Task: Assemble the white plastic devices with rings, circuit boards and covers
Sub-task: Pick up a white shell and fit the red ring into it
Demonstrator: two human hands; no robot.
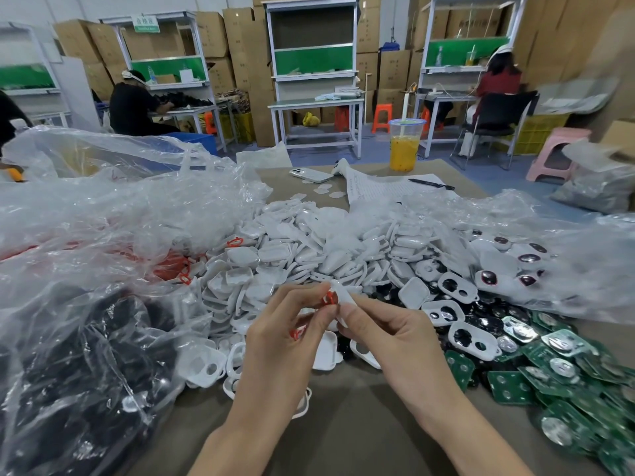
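My left hand [292,334] pinches a small red ring [329,298] at its fingertips, and a second red ring [296,333] shows lower between its fingers. My right hand [388,338] grips a white plastic device shell [342,297] on edge, held right against the ring. Behind both hands lies a big heap of white plastic shells and covers [309,249]. Green circuit boards [556,369] are piled at the right. More red rings [178,266] lie in a clear bag at the left.
Crumpled clear plastic bags [103,218] cover the left side, one with dark parts [79,372]. At the table's far end stand a cup of orange drink [404,146], a phone [309,174], and paper with a pen [431,183]. People sit at benches behind.
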